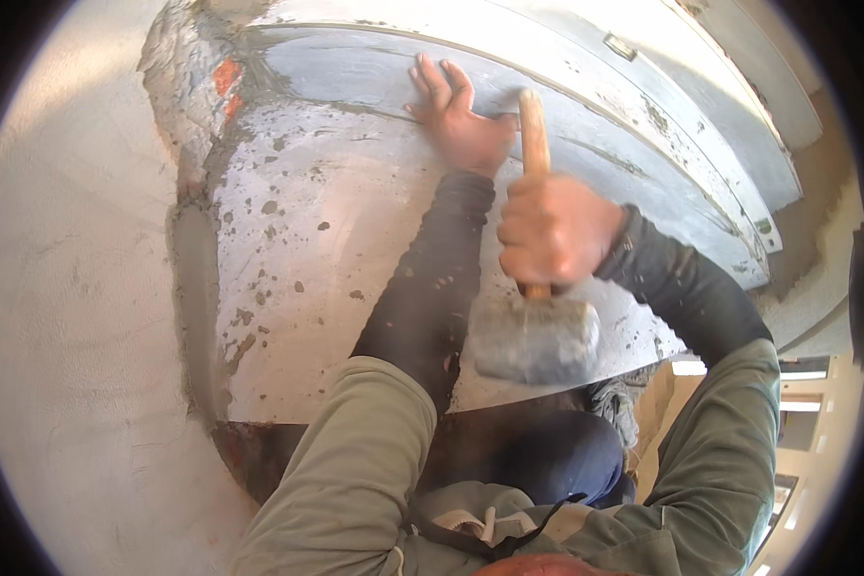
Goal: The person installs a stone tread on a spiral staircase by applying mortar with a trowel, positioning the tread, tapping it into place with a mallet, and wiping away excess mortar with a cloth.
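- Olive-green jacket sleeves [355, 432] reach from the lower edge, right elbow bent outward.
- Mortar-spattered white slab [298, 250] lies beneath the forearms.
- Grey mortar-streaked strip [346, 72] runs beyond it.
- Grey block-headed mallet [536, 341] is over the slab.
- Right hand [557, 230] fists around its wooden handle [535, 139].
- Left hand [468, 125] spreads its fingers against the strip.

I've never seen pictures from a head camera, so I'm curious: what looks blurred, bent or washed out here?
In the head view, the mallet head looks smeared, probably by motion; in the head view, the upper steps bow in curves and look partly washed out by bright light; black corners surround the head view's round fisheye image.
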`<action>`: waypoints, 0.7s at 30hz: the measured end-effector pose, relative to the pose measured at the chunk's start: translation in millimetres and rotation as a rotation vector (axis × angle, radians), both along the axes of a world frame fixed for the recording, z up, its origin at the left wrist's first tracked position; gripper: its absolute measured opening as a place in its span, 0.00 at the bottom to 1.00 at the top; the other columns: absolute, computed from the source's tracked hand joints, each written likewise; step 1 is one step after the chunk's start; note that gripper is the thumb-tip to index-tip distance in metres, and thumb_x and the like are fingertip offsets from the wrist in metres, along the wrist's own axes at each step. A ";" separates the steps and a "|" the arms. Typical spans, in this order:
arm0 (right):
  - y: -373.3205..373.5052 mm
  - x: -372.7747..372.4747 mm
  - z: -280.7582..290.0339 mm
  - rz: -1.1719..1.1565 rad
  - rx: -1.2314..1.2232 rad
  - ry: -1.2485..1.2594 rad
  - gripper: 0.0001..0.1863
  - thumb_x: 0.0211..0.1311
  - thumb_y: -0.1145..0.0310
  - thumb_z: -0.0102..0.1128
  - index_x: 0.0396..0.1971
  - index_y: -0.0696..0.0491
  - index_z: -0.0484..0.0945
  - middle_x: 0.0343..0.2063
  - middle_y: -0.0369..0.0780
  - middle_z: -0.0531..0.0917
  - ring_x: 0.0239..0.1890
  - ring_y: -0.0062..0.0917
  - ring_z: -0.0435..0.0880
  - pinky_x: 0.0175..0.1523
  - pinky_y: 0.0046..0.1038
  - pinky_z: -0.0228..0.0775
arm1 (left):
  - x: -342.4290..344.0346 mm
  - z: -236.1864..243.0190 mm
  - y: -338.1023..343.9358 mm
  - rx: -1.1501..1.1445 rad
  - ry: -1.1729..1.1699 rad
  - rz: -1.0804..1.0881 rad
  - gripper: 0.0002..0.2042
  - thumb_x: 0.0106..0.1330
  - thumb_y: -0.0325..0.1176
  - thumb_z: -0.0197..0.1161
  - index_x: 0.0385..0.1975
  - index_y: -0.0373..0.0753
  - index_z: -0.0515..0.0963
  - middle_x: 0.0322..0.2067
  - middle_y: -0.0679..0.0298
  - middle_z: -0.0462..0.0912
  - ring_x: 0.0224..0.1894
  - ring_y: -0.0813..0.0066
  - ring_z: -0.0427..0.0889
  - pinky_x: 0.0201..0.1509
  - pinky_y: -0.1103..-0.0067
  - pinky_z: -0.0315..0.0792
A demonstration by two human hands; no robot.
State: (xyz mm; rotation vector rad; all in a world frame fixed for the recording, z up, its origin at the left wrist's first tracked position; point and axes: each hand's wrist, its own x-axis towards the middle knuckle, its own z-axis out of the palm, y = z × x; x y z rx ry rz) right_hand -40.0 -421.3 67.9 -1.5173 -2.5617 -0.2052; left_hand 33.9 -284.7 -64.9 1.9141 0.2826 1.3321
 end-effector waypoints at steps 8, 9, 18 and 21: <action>11.3 0.0 6.1 0.022 -0.042 0.003 0.14 0.33 0.61 0.65 0.15 0.48 0.68 0.16 0.34 0.70 0.20 0.29 0.75 0.25 0.33 0.66 | -10.4 10.0 -5.4 -0.249 -0.078 -0.009 0.61 0.46 0.50 0.77 0.73 0.20 0.47 0.76 0.35 0.44 0.80 0.45 0.42 0.77 0.42 0.33; 16.2 -13.1 10.6 0.076 -0.035 0.011 0.15 0.31 0.61 0.66 0.15 0.49 0.68 0.17 0.35 0.70 0.20 0.30 0.75 0.25 0.33 0.66 | -9.0 10.2 1.4 -0.229 -0.065 0.015 0.62 0.45 0.49 0.78 0.73 0.20 0.46 0.76 0.34 0.42 0.80 0.43 0.40 0.77 0.43 0.31; 6.2 -16.8 3.9 0.050 0.003 0.038 0.14 0.32 0.60 0.66 0.15 0.49 0.70 0.15 0.34 0.70 0.20 0.29 0.75 0.26 0.33 0.67 | -8.6 13.1 -13.7 -0.298 0.012 -0.052 0.69 0.37 0.58 0.81 0.72 0.18 0.45 0.75 0.31 0.37 0.79 0.39 0.36 0.78 0.45 0.28; 14.7 5.2 2.4 0.045 0.015 0.052 0.11 0.38 0.63 0.64 0.15 0.48 0.69 0.16 0.34 0.72 0.21 0.29 0.77 0.27 0.34 0.69 | -3.5 4.7 -6.4 -0.299 0.010 0.000 0.70 0.38 0.57 0.82 0.72 0.17 0.44 0.76 0.32 0.37 0.80 0.45 0.34 0.79 0.47 0.28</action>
